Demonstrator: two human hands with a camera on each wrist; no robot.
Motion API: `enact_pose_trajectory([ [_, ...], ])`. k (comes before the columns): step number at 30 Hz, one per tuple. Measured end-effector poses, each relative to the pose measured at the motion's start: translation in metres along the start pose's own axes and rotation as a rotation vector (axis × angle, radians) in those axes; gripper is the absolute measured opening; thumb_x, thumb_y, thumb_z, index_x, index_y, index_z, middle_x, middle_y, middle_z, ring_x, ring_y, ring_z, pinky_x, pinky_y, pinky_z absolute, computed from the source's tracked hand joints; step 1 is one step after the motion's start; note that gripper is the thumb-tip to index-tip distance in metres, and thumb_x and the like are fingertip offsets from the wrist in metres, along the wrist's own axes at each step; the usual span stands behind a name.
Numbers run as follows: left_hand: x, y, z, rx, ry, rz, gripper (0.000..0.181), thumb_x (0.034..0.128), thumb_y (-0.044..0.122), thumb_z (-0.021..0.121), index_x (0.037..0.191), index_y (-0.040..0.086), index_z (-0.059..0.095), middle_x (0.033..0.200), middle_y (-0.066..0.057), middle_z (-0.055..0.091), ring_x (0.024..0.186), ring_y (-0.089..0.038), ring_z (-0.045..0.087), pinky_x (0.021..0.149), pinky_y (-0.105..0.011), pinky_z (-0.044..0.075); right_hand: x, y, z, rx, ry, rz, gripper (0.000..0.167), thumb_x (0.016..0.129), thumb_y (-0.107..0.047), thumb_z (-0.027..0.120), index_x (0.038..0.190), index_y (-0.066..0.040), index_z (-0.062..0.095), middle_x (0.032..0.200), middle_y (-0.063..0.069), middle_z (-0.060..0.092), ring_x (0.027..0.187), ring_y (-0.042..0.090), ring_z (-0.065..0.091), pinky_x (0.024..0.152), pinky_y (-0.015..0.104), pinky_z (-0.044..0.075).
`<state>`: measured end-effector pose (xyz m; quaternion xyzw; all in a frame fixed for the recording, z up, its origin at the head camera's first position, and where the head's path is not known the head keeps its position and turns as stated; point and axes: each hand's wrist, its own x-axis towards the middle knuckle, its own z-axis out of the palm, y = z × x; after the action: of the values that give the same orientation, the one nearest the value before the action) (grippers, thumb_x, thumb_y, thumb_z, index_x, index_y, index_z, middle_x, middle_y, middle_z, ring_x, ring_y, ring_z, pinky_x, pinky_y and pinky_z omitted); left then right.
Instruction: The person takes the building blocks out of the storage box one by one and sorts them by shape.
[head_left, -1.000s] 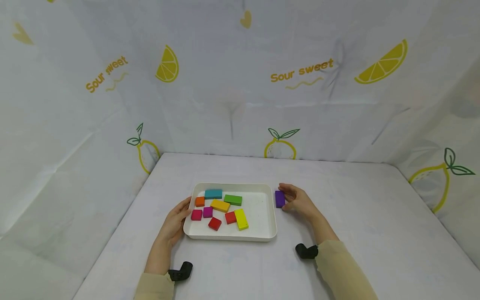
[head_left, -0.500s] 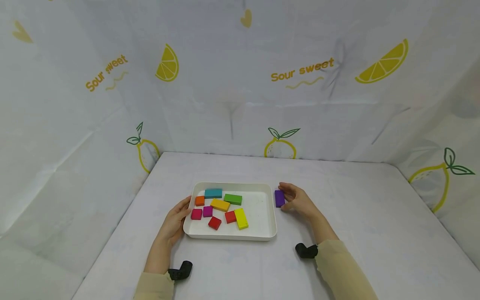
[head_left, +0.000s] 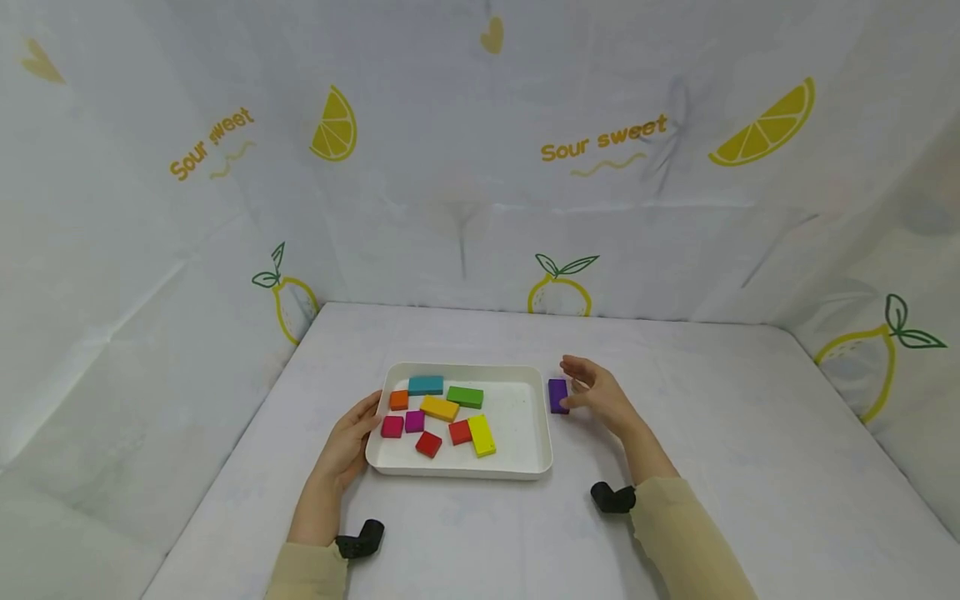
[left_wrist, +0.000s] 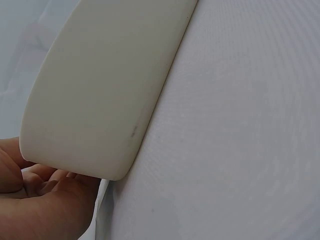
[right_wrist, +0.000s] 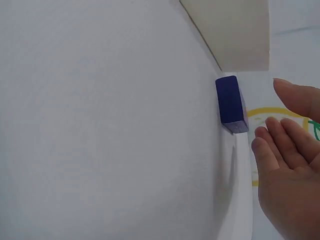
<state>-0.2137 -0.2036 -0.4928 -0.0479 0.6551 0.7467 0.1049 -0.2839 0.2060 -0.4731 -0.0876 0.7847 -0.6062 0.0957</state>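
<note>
Purple block (head_left: pixel 558 396) sits on the desk (head_left: pixel 480 533), just outside the right end of the white tray (head_left: pixel 465 476), long side roughly parallel to that wall; whether the two touch, cannot tell.

Right hand (head_left: pixel 606 402) beside it, nothing grasped: fingers loosely extended, thumb near the block's near end. The right wrist view shows air between fingertips and block. Left hand (head_left: pixel 347 446) grasps the tray's left end, thumb at the rim.

Handling, as judged: little room for a fingertip between block and wall, so a pinch across the two short ends looks the better hold, thumb near, fingers far. Any lift best straight up, clear of the rim; any withdrawal best made outward, without brushing the block into the tray. Left hand should brace lightly, not drag.

Appearance: block a plain oblong, deep violet on top, edges crisp, lying flat. Tray shallow, round-cornered, glossy inside; small coloured blocks crowd its left and middle, among them a teal block (head_left: pixel 426 385) and a yellow block (head_left: pixel 482 436).
</note>
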Motion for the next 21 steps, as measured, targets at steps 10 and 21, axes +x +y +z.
enact_pose_trajectory([
  [10,0.0,0.0,-0.001,-0.018,-0.001,-0.008,0.054,0.1055,0.008,0.032,0.158,0.005,0.019,0.168,-0.012,0.014,0.156,-0.03,0.014,0.127,-0.045,0.018,-0.001,-0.025,0.015,-0.005,-0.018,-0.078,0.077,0.078,0.006,0.069,0.148,0.002,0.037,0.154,0.023,0.04,0.147,0.039,0.035,0.121,0.047,0.029],
  [21,0.0,0.0,-0.001,-0.021,-0.008,-0.007,0.053,0.1056,0.007,0.032,0.158,0.005,0.019,0.168,-0.012,0.014,0.156,-0.03,0.015,0.126,-0.043,0.019,-0.007,-0.049,0.055,0.058,-0.176,-0.093,0.075,0.079,0.01,0.067,0.147,-0.002,0.041,0.154,0.023,0.041,0.145,0.036,0.039,0.119,0.042,0.034],
])
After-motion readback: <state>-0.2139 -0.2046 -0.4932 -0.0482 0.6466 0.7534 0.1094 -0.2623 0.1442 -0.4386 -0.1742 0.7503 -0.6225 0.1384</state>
